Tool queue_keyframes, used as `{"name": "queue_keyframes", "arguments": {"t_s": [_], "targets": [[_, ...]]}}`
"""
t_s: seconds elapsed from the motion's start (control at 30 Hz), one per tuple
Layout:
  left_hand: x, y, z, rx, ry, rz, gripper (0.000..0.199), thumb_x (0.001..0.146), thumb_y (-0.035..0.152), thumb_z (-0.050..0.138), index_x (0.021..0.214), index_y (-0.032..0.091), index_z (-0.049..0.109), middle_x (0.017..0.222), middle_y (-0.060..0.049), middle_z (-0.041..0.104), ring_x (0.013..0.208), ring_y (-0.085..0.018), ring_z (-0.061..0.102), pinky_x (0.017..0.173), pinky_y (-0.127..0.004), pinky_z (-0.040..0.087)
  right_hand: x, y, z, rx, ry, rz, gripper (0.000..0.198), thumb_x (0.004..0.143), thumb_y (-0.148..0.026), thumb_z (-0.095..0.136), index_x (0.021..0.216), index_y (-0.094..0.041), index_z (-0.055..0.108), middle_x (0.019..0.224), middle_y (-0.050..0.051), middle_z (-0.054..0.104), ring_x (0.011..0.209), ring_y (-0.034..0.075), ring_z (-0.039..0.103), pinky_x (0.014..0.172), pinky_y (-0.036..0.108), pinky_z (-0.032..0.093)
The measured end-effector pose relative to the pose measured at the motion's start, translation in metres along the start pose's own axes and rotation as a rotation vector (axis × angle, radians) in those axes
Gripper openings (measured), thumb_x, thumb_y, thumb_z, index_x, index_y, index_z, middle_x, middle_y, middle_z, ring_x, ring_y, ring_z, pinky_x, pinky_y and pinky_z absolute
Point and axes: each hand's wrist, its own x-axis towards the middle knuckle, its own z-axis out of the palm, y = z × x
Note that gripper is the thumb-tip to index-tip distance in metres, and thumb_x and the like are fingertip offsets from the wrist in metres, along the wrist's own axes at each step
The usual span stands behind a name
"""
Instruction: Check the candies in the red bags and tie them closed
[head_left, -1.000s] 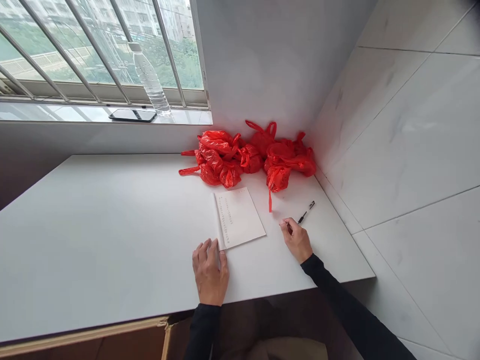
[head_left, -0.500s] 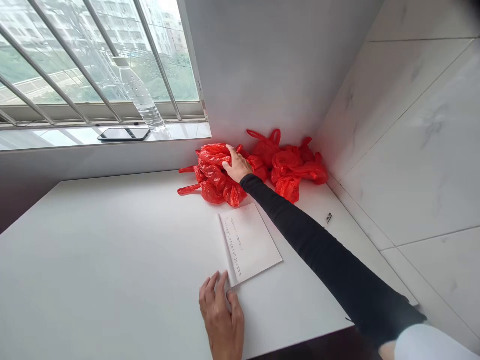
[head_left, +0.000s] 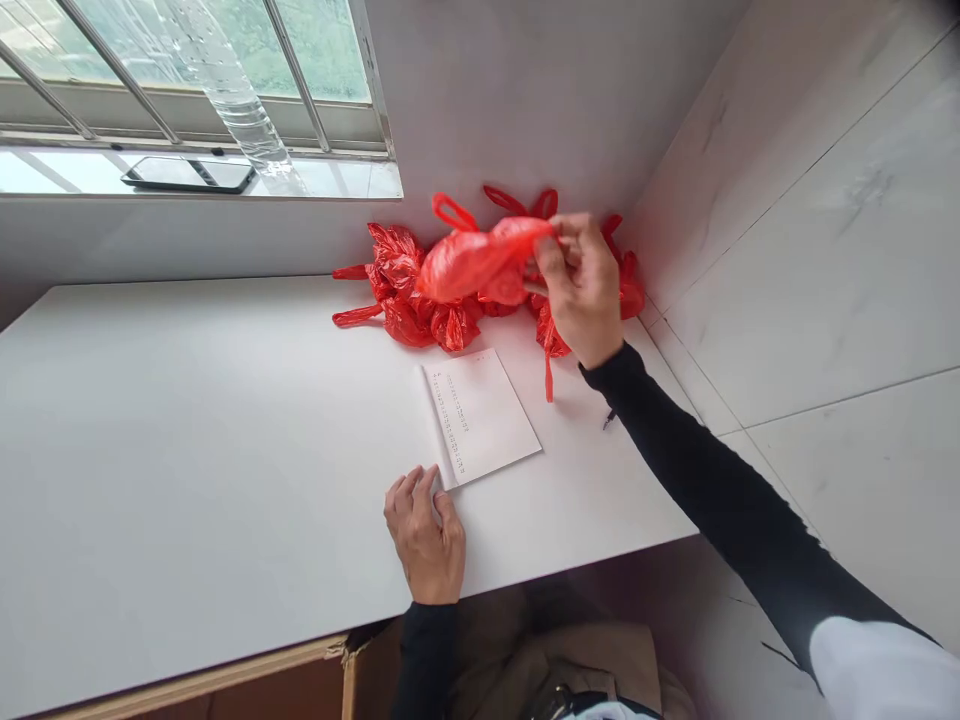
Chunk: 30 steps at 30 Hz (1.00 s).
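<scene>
Pinched in the fingers of my right hand point(head_left: 585, 285) is a knotted red plastic bag point(head_left: 472, 265), lifted above the table and slightly blurred by motion. What the bag contains cannot be made out. Behind and below it lie more red plastic bags point(head_left: 405, 270), heaped against the wall. My left hand point(head_left: 426, 530) rests on the white table with its fingers apart and slightly bent, the fingertips by the lower left corner of an open notebook point(head_left: 499, 420). Two columns of small marks run down the notebook's page.
A tilted water bottle point(head_left: 244, 110) and a dark phone point(head_left: 187, 174) are on the windowsill. Near my right sleeve lies a pen-like item point(head_left: 609, 418), partly hidden. An open cardboard box point(head_left: 277, 675) stands below the front edge of the white table point(head_left: 225, 450). Tiled wall closes off the right side.
My right hand has taken a red bag from the left heap, raised it and drawn it to the right. The view has tilted downward. My left hand stays by the notebook.
</scene>
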Motion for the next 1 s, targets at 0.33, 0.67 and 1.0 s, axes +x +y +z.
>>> {"name": "queue_keyframes", "arguments": {"t_s": [0.33,0.67,1.0], "targets": [[-0.004,0.007,-0.015,-0.137,0.094,0.021,0.026,0.099,0.019,0.048,0.110,0.020,0.071,0.117,-0.012,0.068,0.121,-0.028,0.058,0.108,-0.050,0.046,-0.298,-0.031,-0.101,-0.100,-0.264,0.509,0.012,0.101,-0.034,0.057,0.104,-0.026,0.065,0.117,0.008,0.070,0.111,0.027,0.068,0.092,0.040,0.060],[-0.072,0.090,-0.022,-0.308,-0.325,0.078,0.045,0.096,0.031,0.063,0.140,0.025,0.058,0.131,-0.012,0.062,0.123,-0.029,0.060,0.102,-0.049,0.053,-0.291,-0.044,-0.116,-0.047,-0.411,0.511,0.028,0.106,-0.038,0.048,0.086,-0.025,0.063,0.104,0.004,0.069,0.097,0.023,0.068,0.088,0.035,0.054],[-0.065,0.089,-0.020,-0.454,-0.372,-0.033,0.031,0.093,0.018,0.051,0.117,0.025,0.070,0.107,-0.008,0.065,0.100,-0.023,0.067,0.085,-0.039,0.058,-0.233,-0.013,-0.097,-0.221,-0.551,0.394,0.037,0.096,-0.035,0.065,0.131,-0.023,0.063,0.122,0.009,0.068,0.116,0.030,0.058,0.103,0.051,0.047]]}}
